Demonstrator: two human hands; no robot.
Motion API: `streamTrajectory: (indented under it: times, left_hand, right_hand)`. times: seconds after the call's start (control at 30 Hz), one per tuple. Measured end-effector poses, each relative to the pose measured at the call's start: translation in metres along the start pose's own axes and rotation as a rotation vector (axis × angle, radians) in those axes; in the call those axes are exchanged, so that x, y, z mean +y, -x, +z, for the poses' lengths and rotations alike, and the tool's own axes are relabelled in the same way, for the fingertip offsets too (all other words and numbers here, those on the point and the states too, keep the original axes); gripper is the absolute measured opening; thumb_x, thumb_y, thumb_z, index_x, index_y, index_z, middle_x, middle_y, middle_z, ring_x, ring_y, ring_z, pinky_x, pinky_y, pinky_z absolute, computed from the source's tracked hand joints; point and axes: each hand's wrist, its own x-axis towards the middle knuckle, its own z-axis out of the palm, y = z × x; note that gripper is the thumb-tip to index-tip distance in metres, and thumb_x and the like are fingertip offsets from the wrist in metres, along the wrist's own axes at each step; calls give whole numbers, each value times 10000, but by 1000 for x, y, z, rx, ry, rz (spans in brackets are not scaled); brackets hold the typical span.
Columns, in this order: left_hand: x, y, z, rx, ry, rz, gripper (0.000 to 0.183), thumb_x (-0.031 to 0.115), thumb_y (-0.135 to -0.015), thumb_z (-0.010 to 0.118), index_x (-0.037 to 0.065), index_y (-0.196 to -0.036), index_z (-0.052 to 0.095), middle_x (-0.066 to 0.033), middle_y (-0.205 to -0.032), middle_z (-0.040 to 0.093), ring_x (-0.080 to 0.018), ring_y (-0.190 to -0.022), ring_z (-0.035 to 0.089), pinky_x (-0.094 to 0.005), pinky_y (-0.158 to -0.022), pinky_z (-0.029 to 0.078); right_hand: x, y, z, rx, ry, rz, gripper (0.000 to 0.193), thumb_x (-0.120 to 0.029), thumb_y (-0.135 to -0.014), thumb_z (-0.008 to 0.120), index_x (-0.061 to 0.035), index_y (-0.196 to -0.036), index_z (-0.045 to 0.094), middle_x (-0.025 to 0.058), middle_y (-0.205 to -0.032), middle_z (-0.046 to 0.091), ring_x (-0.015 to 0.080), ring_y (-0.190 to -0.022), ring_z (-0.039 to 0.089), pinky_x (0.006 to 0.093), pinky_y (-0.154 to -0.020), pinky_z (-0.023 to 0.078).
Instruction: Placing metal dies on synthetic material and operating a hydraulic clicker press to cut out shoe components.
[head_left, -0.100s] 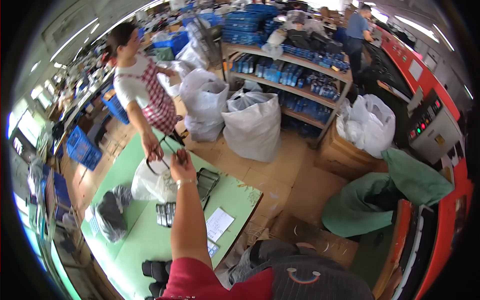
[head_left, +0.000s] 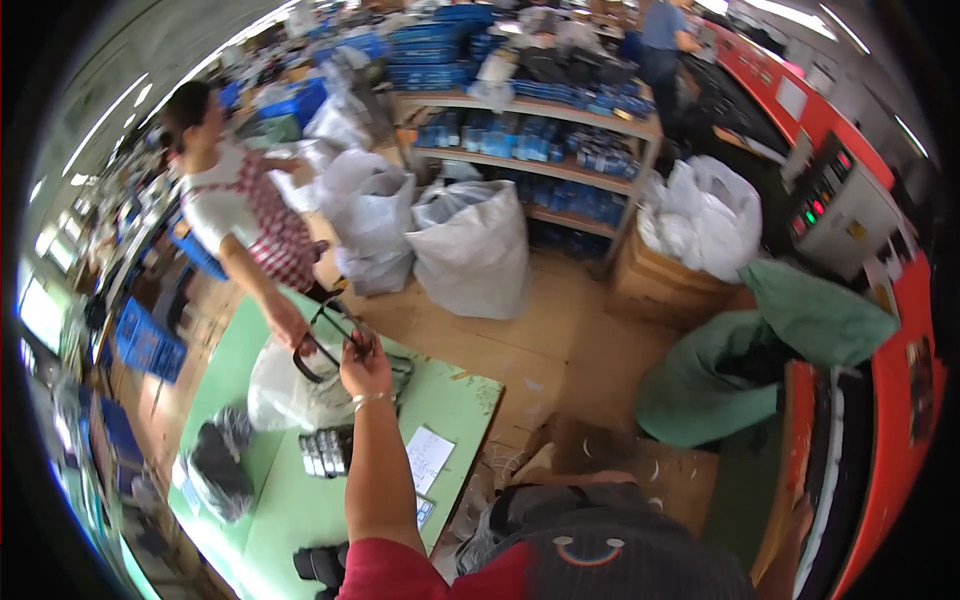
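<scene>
My left hand reaches out over the green table, its fingers closed on a thin black strap that bends into a loop. A co-worker's hand has hold of the same strap from the far left side. Just below the strap a translucent plastic bag lies on the table. A bundle of small black-and-silver pieces sits beside my forearm. At the right, my right hand shows only partly by the edge of the red machine; its fingers are not clear.
The green table also bears a white written sheet, a bagged dark bundle and black items. White sacks, a shelf rack, a cardboard box and a green cloth stand beyond. A red machine lines the right.
The view has swung, so the surroundings sit further left and slightly higher at the back. My left hand and the co-worker's hand both still grip the strap, whose loop has tilted.
</scene>
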Motion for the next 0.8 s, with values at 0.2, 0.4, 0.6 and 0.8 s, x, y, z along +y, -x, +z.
streamTrajectory:
  times: [0.2,0.4,0.6,0.8]
  left_hand:
    - [-103,15,17,-124,-190,-447,129,-15,-907,477,-10,-966,592,-147,-948,672,-261,-927,641,-457,-937,504]
    - [-243,88,80,-471,-458,-942,289,-18,-871,525,36,-1150,577,-105,-1139,635,-227,-1062,600,-394,-944,497]
    - [-345,248,123,-772,-779,-1312,430,-10,-849,515,147,-1249,520,-39,-1147,624,-187,-1034,594,-399,-877,487]
    - [-413,384,110,-975,-763,-1790,415,61,-840,542,218,-1219,606,-3,-1126,660,-180,-1039,621,-531,-887,457]
  right_hand:
    - [-197,102,-3,-16,165,117,410,-375,-962,387,-147,-1223,605,173,-1165,640,339,-1071,605,444,-939,442]
    - [-237,64,-6,-7,4,330,484,-467,-945,393,-102,-1046,694,161,-1133,651,330,-1060,615,450,-906,478]
    - [-198,57,10,232,46,100,462,-423,-955,420,-46,-922,684,177,-983,645,348,-975,601,451,-873,488]
    - [-193,71,-12,105,-109,8,484,-482,-922,503,-35,-938,688,193,-977,650,349,-959,601,430,-863,487]
